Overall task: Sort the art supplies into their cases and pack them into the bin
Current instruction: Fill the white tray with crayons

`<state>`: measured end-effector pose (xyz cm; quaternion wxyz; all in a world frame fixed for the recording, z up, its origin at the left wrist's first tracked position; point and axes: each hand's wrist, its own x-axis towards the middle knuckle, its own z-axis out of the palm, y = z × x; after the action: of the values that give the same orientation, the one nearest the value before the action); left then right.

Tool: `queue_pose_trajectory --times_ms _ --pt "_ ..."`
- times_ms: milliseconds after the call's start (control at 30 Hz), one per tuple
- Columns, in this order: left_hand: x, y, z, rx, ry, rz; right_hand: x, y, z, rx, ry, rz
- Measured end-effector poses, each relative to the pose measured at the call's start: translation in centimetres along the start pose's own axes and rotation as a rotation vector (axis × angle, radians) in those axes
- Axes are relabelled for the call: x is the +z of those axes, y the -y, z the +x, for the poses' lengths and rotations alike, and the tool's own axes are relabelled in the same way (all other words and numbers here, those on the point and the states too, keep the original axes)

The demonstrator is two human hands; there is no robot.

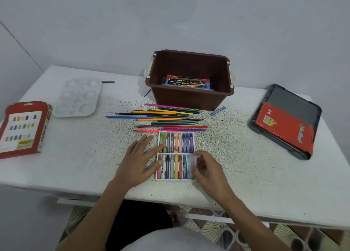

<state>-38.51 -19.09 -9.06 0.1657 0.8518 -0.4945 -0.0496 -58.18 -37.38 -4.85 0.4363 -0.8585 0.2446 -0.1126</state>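
Note:
A white tray of oil pastels (176,153) lies at the table's near middle, with two rows of coloured sticks. My left hand (139,160) rests flat with straight fingers against the tray's left side. My right hand (207,167) pinches a pink pastel (195,161) at the right end of the near row. Several coloured pencils (166,118) lie loose just behind the tray. One blue pastel (217,111) lies alone beside the brown bin (189,99), which holds a water colour box (187,82).
A red oil pastel sleeve (24,129) lies at the left edge, with a white paint palette (79,97) behind it. At the right, a grey bin lid (295,107) carries a red pencil box (286,129). A dark brush (108,82) lies behind the palette.

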Motion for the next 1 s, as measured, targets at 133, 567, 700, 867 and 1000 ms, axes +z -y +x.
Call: queue_pose_trajectory --times_ms 133,567,700,867,1000 --pt "0.0 0.0 -0.1 -0.008 0.003 -0.006 -0.1 -0.4 0.6 0.013 0.034 -0.076" --pt "-0.1 -0.1 0.0 -0.011 0.002 -0.009 -1.5 -0.5 2.1 0.084 0.220 -0.043" --pt "0.1 -0.1 -0.1 -0.017 0.004 0.003 -3.6 -0.8 3.9 0.157 0.267 0.033" --pt "0.1 -0.1 -0.1 -0.017 0.001 -0.001 -6.6 -2.0 9.0 0.145 0.040 -0.280" --pt "0.1 -0.1 -0.1 -0.025 0.010 0.003 -8.3 -3.4 13.0 0.139 -0.008 -0.520"
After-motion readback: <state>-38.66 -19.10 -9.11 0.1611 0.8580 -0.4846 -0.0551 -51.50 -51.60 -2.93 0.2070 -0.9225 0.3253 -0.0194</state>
